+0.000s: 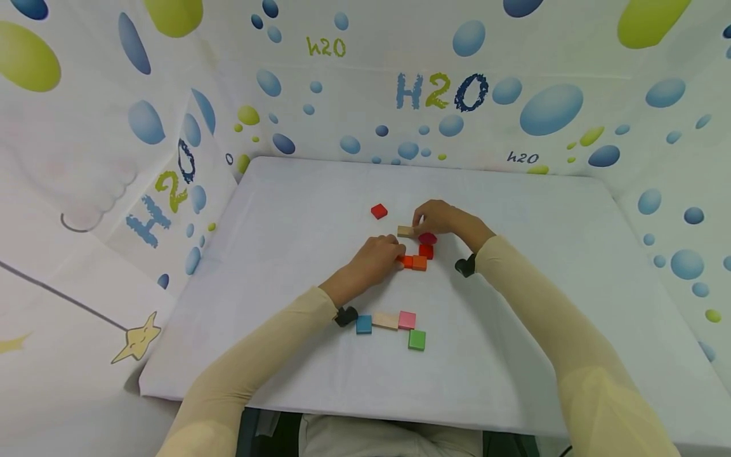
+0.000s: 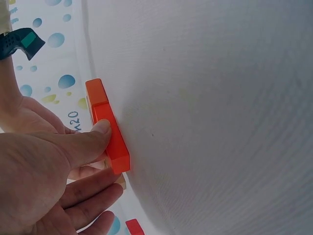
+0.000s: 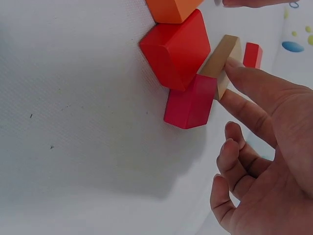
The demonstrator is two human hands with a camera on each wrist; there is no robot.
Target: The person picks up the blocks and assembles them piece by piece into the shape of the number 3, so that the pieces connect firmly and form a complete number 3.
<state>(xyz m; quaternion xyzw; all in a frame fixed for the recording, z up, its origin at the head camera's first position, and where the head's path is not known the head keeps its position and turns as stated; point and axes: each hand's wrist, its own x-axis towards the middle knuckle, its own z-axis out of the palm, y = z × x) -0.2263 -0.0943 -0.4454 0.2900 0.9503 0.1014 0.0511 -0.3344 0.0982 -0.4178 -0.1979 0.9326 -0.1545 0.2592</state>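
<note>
Left hand (image 1: 372,261) grips an orange block (image 2: 117,147), right hand (image 1: 440,218) a tan block (image 1: 405,231)

Both blocks are around the middle of the desk (image 1: 297,209), well in from its left and right edges. The left hand pinches the orange block, thumb on its face; the right hand pinches one end of the tan block between thumb and forefinger, its other fingers loosely bent. A second orange block (image 1: 419,263), a red block (image 1: 426,252) and a magenta block (image 3: 188,105) form a bent chain with the gripped orange one, and the tan block meets the magenta end.

All look like wood, so probably light, stiff and hard to break, the painted faces perhaps slightly slippery. Opposite sides seem the best hold; on the longer tan block, an end or the middle should do.

No writing shows on the blocks. Beyond the desk's far edge, the backdrop (image 1: 371,111) reads "H2O" in large letters and "h2O" in small; "H2O" appears again past the left edge
</note>
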